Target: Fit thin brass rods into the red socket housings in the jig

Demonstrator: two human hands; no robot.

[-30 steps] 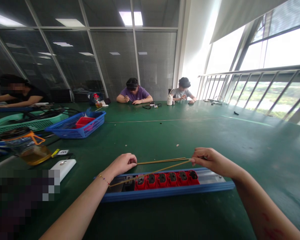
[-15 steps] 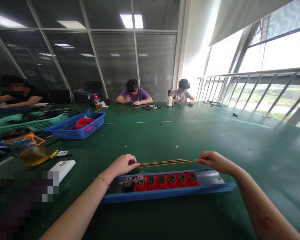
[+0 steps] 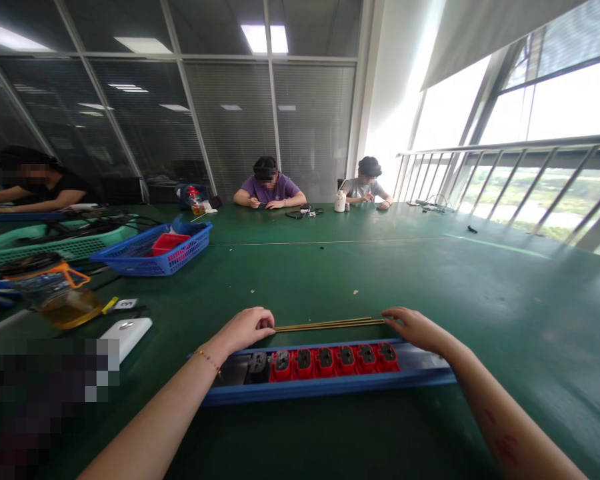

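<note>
A few thin brass-coloured strips (image 3: pixel 325 325) run lengthwise just behind a blue-sided rail. My left hand (image 3: pixel 253 325) pinches their left ends between thumb and fingers. At the other side, my right hand (image 3: pixel 413 327) has thumb and fingertips at the right end of the longer strips; one strip stops short of it. Below lies the long metal rail (image 3: pixel 330 389), its channel holding a row of red socket modules (image 3: pixel 325 360) with dark inserts. A single dark module (image 3: pixel 257 364) sits left of the red ones. My right forearm covers the rail's right end.
On the left are a blue basket (image 3: pixel 150 257) with a red box (image 3: pixel 169 244), a green basket (image 3: pixel 80 243), a jar of amber liquid (image 3: pixel 65 303) and a white device (image 3: pixel 133 333). Two people sit across the green table (image 3: pixel 430 267); another person is far left.
My right hand has shifted left along the strips, and their right ends now lie closer together. My left hand keeps its pinch in nearly the same place.
</note>
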